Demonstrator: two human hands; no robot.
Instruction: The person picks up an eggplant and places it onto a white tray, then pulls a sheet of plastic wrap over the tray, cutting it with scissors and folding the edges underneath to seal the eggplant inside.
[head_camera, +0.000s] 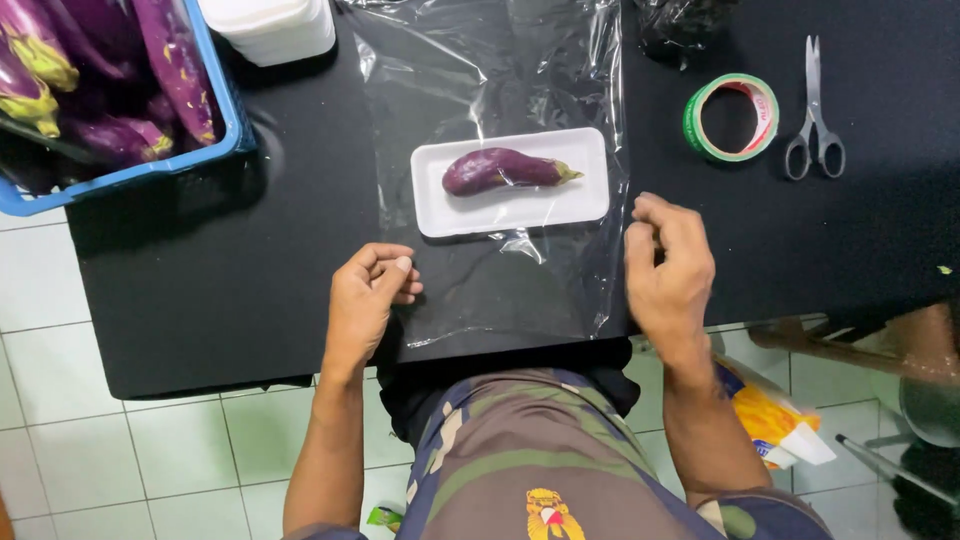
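A purple eggplant lies on a white foam tray in the middle of a sheet of clear plastic wrap spread on a black table. My left hand rests at the wrap's near left edge with fingers curled. At the near right edge my right hand has its fingers bent and pinched close to the wrap. Whether either hand grips the film I cannot tell.
A blue crate with several eggplants sits at the far left, next to a stack of white foam trays. A green tape roll and scissors lie at the right. A black bag lies at the far edge.
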